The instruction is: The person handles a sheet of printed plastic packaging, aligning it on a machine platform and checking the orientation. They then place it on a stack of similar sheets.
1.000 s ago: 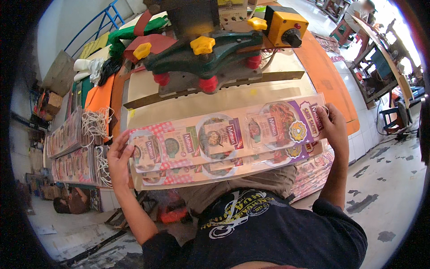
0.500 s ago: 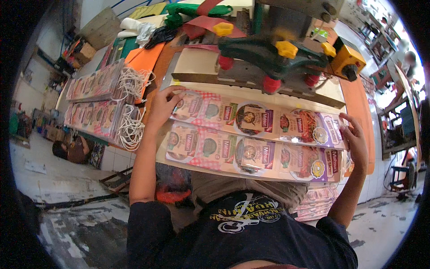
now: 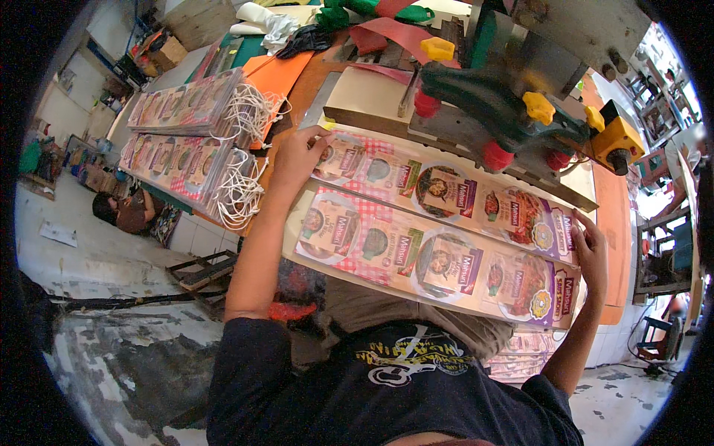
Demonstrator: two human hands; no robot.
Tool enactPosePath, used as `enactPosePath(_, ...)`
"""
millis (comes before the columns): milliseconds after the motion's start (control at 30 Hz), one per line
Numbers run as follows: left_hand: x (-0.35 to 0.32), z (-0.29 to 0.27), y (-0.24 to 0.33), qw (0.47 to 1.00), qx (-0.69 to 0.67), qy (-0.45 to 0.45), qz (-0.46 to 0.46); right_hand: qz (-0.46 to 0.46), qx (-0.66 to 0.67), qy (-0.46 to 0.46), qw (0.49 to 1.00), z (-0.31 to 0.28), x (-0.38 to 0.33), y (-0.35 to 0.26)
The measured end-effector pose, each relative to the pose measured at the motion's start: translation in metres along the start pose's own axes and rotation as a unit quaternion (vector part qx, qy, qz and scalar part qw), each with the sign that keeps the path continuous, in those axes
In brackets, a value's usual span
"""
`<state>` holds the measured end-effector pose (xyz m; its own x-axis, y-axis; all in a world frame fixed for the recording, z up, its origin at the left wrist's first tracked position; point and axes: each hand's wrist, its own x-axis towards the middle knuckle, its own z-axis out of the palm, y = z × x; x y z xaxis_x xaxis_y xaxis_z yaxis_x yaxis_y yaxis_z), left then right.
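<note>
My left hand (image 3: 303, 154) grips the left end of a long printed strip (image 3: 401, 178), its fingertips closed over the corner. At the other end, my right hand (image 3: 590, 251) holds the same strip with bent fingers. The strip is glossy, with food pictures and a red checked pattern, and lies flat along a dark metal bar (image 3: 446, 153) of the machine. Nearer my body lies a second, matching strip (image 3: 401, 249) on a pale board (image 3: 292, 236); neither hand grips it.
A green machine frame (image 3: 476, 104) with yellow knobs and red feet stands over the far side. Stacked printed strips with white cords (image 3: 242, 189) lie at the left. A yellow control box (image 3: 621, 134) sits at the right. Another person (image 3: 130, 212) is low down at far left.
The view has turned, so the bench appears tilted down to the right. The held strip lies slightly closer to the metal bar. Both hands stay at its ends.
</note>
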<state>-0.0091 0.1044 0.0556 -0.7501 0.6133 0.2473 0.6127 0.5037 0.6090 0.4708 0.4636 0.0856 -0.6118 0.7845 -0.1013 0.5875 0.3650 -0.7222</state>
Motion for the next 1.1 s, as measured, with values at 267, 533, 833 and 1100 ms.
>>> enactPosePath(267,-0.008,-0.011,0.008,0.997,0.068,-0.038,0.001,-0.01,-0.027,0.004,1.0,0.013,-0.006,0.003)
enactPosePath(533,-0.004,0.001,-0.02,0.999,0.0,-0.033,0.028,-0.075,-0.091,0.057,0.991,0.019,-0.001,0.008)
enactPosePath(833,0.007,0.01,-0.024,0.998,-0.044,-0.055,0.003,-0.029,-0.055,0.104,0.993,0.016,-0.013,0.002)
enactPosePath(1100,-0.001,0.008,-0.006,0.997,-0.034,-0.056,-0.033,0.006,-0.052,0.09,0.995,0.018,-0.008,-0.001)
